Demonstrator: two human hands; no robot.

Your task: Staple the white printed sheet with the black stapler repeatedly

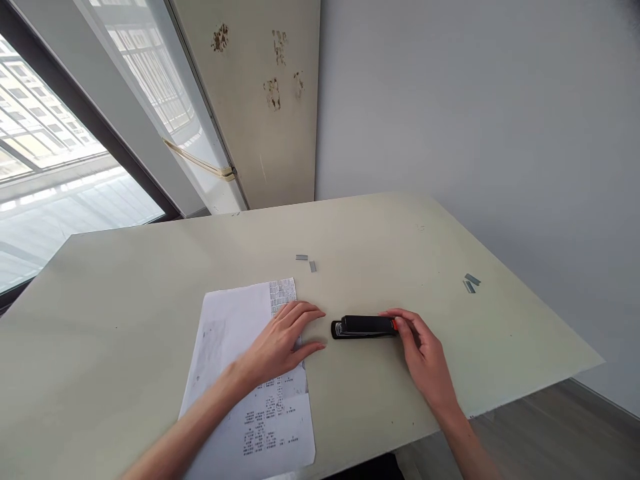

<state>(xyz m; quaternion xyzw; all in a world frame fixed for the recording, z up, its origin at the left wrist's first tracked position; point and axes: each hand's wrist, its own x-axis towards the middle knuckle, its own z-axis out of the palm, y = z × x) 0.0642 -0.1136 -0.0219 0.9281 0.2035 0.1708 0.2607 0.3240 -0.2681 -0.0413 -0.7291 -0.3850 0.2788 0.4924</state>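
A black stapler [369, 325] lies on its base on the pale table, its long side running left to right. My right hand [424, 353] has thumb and fingers pressed round the stapler's right end, by a small red part. To the left, my left hand [287, 338] rests over the right edge of the printed paper sheets [225, 353], fingers apart and holding nothing. Its fingertips point at the stapler's left end without touching it.
Two small staple strips [301, 257] lie beyond the sheets, and more strips [472, 279] lie at the right. The table [380, 260] meets a grey wall behind; its front edge is near me. A window is at the left.
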